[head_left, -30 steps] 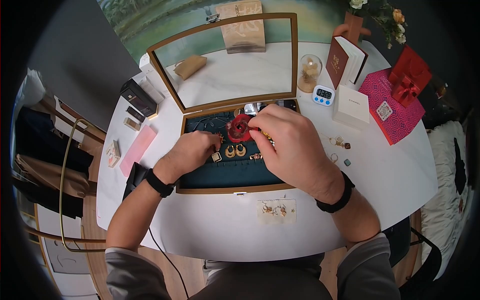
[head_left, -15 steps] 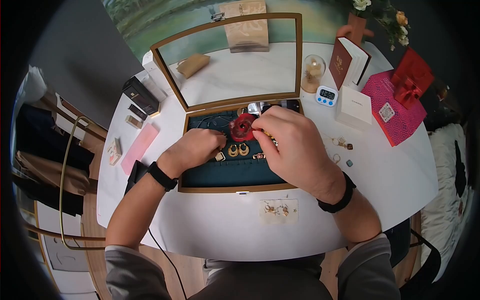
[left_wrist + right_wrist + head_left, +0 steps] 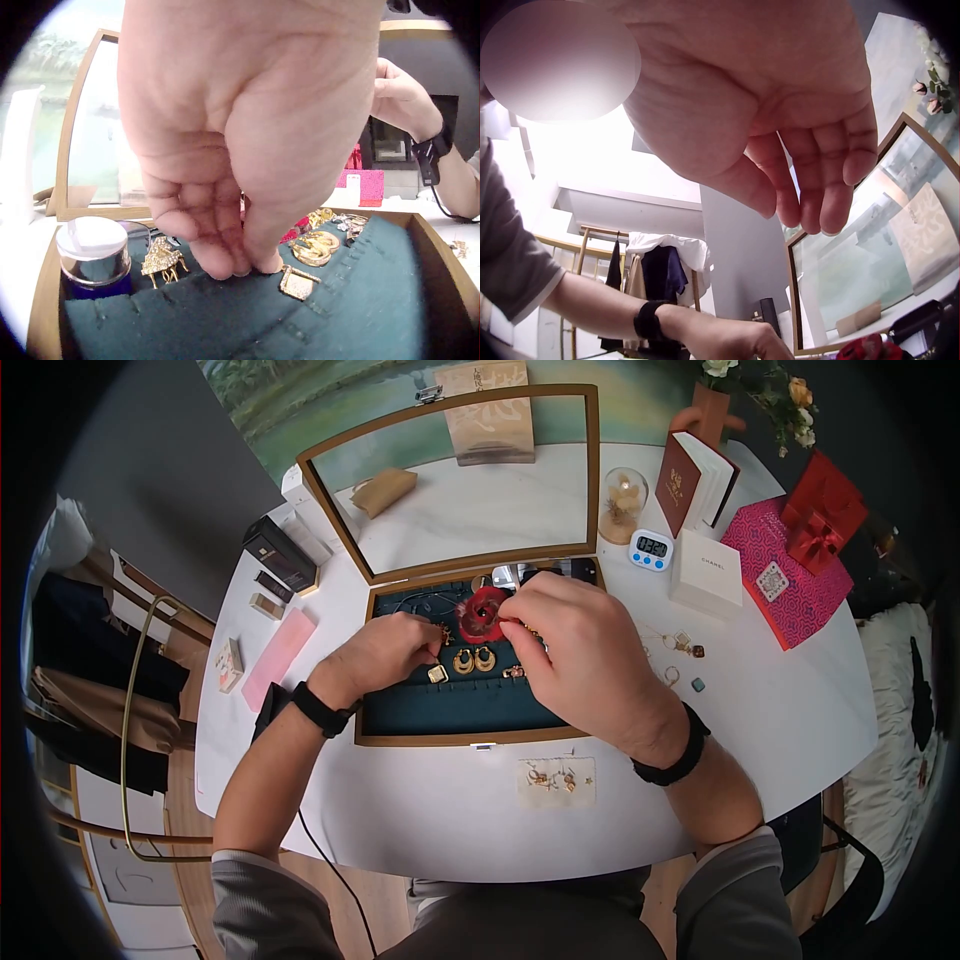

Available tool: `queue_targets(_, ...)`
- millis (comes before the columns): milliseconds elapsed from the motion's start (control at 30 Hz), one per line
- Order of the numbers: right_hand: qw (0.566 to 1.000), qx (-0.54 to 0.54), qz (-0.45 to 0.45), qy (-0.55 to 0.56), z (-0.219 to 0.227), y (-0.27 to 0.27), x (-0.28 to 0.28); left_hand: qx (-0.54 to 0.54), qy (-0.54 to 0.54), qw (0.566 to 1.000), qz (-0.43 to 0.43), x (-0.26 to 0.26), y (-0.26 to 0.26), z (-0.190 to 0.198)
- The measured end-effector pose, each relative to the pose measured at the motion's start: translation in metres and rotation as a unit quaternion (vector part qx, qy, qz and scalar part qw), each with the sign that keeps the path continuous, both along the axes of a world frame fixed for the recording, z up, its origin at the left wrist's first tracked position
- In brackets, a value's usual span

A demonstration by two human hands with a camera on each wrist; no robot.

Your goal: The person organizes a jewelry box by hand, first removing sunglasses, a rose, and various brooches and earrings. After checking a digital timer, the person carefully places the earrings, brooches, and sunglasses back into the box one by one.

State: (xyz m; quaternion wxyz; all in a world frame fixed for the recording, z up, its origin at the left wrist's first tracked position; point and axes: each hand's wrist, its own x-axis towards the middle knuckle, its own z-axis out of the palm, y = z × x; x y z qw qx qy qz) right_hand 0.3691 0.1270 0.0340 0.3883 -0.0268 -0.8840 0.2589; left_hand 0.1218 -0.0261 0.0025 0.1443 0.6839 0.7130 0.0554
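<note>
Both hands are over an open wooden jewellery box point(image 3: 483, 738) lined with dark green velvet. My left hand point(image 3: 378, 650) reaches in, its fingers curled and its thumb meeting the fingertips. They pinch at the upper corner of a square gold-rimmed jewellery piece point(image 3: 299, 283) set in the velvet; part of the grip is hidden. Beside it lie gold hoop earrings point(image 3: 474, 660), and a gold piano-shaped brooch point(image 3: 163, 261) sits to the other side. My right hand point(image 3: 580, 655) hovers over the box's right half, fingers loosely bent, nothing visible between them. A red flower point(image 3: 481, 616) lies below its fingertips.
A card with small jewellery point(image 3: 557, 782) lies in front of the box. Loose pieces point(image 3: 682, 644), a white timer point(image 3: 649, 550) and a white box point(image 3: 706, 572) stand to the right. A pink case point(image 3: 279, 659) and black box point(image 3: 280, 555) are at left. The glass lid point(image 3: 592, 480) stands raised.
My left hand shifts slightly and stays by the square piece, its thumb now showing more. The right hand holds nearly the same place. The head view sways a little.
</note>
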Motion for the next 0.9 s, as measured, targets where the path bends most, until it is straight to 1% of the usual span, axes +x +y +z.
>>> queue_targets(100,1.000,0.010,-0.005,-0.002,-0.001,0.001,0.000,0.015,-0.015,1.000,-0.005,-0.002,-0.002,0.001)
queue_targets(233,1.000,0.010,-0.005,-0.002,0.000,-0.001,0.000,0.005,-0.015,1.000,0.005,-0.004,0.000,0.002)
queue_targets(300,1.000,0.010,-0.005,0.001,-0.001,-0.001,-0.001,0.000,-0.035,0.999,-0.008,-0.003,0.003,0.001)
queue_targets(433,1.000,0.017,-0.006,0.006,-0.001,-0.001,-0.001,0.013,-0.035,0.999,-0.005,0.000,0.006,-0.005)
queue_targets(500,1.000,0.016,-0.006,0.006,0.000,-0.002,0.000,0.008,-0.013,1.000,-0.007,0.002,0.007,-0.005)
queue_targets(800,1.000,0.018,-0.008,0.003,0.000,-0.002,0.000,-0.015,-0.019,1.000,-0.001,-0.002,0.009,-0.009)
queue_targets(900,1.000,0.020,-0.009,0.000,0.000,-0.002,0.000,-0.030,-0.017,0.999,0.008,0.001,0.011,-0.004)
